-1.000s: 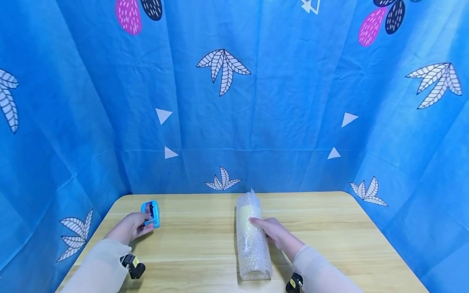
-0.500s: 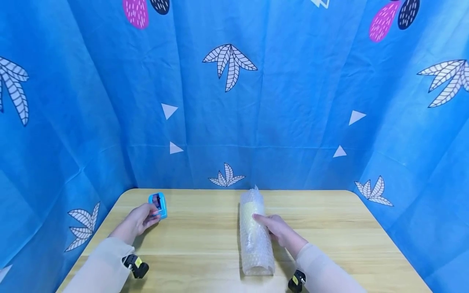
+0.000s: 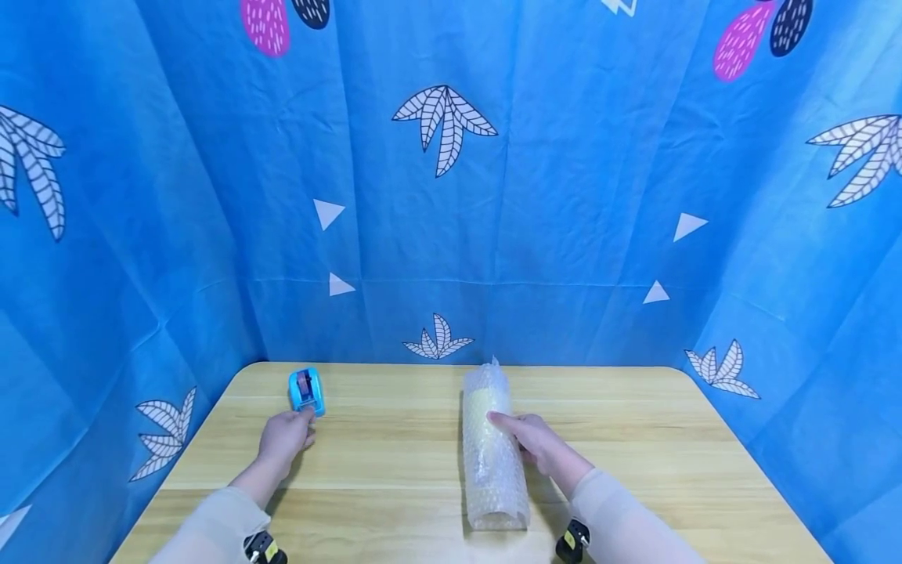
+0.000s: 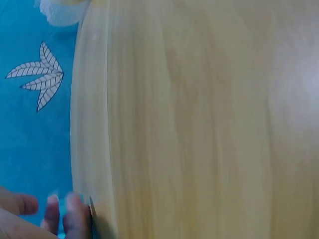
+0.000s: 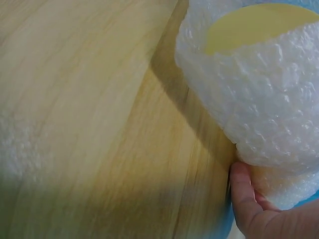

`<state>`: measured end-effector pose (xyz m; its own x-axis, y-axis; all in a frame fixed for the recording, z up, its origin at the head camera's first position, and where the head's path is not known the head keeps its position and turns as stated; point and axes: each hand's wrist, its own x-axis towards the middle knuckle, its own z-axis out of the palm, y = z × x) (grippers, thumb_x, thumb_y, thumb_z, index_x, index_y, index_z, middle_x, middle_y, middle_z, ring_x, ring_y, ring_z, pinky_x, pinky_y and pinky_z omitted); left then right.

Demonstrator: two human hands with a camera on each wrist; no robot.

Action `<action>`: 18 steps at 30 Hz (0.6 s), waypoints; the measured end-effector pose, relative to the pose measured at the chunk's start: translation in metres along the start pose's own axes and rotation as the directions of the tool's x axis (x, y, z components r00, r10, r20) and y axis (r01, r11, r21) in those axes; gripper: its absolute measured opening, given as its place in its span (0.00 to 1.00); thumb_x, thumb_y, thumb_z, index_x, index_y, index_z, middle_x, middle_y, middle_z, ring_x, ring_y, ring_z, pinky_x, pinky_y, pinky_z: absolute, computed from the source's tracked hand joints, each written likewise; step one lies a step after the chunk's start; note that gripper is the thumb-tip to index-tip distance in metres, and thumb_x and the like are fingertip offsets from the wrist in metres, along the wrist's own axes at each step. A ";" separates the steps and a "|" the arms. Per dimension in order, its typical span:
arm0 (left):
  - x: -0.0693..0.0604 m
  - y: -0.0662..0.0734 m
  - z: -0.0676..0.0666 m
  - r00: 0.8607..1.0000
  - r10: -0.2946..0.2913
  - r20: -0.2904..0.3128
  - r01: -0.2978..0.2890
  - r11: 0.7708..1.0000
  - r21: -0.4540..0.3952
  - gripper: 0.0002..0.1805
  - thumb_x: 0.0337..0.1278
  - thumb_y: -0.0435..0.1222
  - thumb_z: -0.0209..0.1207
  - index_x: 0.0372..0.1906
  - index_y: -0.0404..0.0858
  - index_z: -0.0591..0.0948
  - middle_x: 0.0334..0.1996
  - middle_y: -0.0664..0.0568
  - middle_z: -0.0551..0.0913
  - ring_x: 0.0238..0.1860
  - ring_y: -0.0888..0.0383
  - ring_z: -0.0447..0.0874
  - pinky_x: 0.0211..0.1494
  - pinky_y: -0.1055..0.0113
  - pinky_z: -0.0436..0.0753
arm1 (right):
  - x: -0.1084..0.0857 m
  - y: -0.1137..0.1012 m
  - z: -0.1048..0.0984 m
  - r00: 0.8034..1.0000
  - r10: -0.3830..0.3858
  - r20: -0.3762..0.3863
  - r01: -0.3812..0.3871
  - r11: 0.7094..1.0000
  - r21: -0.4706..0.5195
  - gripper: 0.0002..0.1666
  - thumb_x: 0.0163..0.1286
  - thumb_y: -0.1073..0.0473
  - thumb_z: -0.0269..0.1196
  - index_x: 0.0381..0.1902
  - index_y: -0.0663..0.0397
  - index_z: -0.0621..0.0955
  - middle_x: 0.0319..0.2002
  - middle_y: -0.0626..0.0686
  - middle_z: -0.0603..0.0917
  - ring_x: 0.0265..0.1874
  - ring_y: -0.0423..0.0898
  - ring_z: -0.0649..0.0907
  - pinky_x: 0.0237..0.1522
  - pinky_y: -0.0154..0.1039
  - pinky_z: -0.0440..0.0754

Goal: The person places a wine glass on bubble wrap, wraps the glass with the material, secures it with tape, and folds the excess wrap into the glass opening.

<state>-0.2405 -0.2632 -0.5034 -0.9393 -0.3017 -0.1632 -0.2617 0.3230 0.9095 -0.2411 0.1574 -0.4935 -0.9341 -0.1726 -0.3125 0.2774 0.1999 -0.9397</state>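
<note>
A blue tape dispenser (image 3: 315,392) lies at the back left of the table. My left hand (image 3: 282,440) is at its near end, fingertips at or very close to it. In the left wrist view, the thumb and fingers (image 4: 76,219) look apart, with the dispenser mostly hidden. Right of the table's middle lies a bubble-wrapped roll (image 3: 486,470), lengthwise, with something pale yellow inside. My right hand (image 3: 532,439) grips it from the right, thumb on top. In the right wrist view, a yellow round end (image 5: 259,25) shows within the bubble wrap (image 5: 269,104).
The light wooden table (image 3: 380,462) has rounded back corners. A blue curtain (image 3: 564,196) with leaf and triangle prints hangs behind it and along both sides. Both forearms wear pale sleeves and small black wrist cameras.
My left hand has drawn back from around the dispenser to its near end. The right hand keeps its hold on the wrapped roll. The head view has shifted slightly.
</note>
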 end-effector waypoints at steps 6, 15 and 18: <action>0.003 -0.002 0.006 0.989 -0.140 0.048 0.147 0.965 -0.216 0.27 0.78 0.44 0.40 0.56 0.20 0.70 0.39 0.42 0.78 0.29 0.63 0.83 0.39 0.70 0.87 | 0.000 0.001 0.001 1.000 -0.003 -0.015 0.003 1.000 -0.002 0.34 0.69 0.40 0.64 0.48 0.70 0.79 0.38 0.56 0.85 0.35 0.49 0.85 0.44 0.47 0.86; 0.010 -0.001 0.009 0.976 -0.216 0.041 0.219 0.949 -0.227 0.26 0.80 0.43 0.36 0.55 0.21 0.69 0.35 0.45 0.77 0.26 0.63 0.83 0.38 0.71 0.87 | 0.001 0.000 0.001 1.000 0.013 -0.017 -0.013 1.000 -0.002 0.36 0.68 0.39 0.65 0.51 0.71 0.79 0.39 0.56 0.85 0.37 0.49 0.85 0.45 0.46 0.85; 0.012 0.001 0.009 0.971 -0.235 0.037 0.237 0.945 -0.224 0.26 0.80 0.42 0.36 0.55 0.21 0.70 0.34 0.46 0.77 0.25 0.63 0.83 0.36 0.71 0.87 | 0.001 -0.001 0.001 0.999 0.019 -0.028 -0.019 1.000 -0.005 0.37 0.67 0.39 0.65 0.51 0.71 0.78 0.39 0.57 0.85 0.37 0.49 0.84 0.45 0.46 0.85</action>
<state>-0.2537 -0.2586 -0.5080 -0.8592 -0.3355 -0.3863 -0.4204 0.0325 0.9068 -0.2420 0.1562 -0.4931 -0.9347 -0.1417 -0.3259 0.2938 0.2075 -0.9331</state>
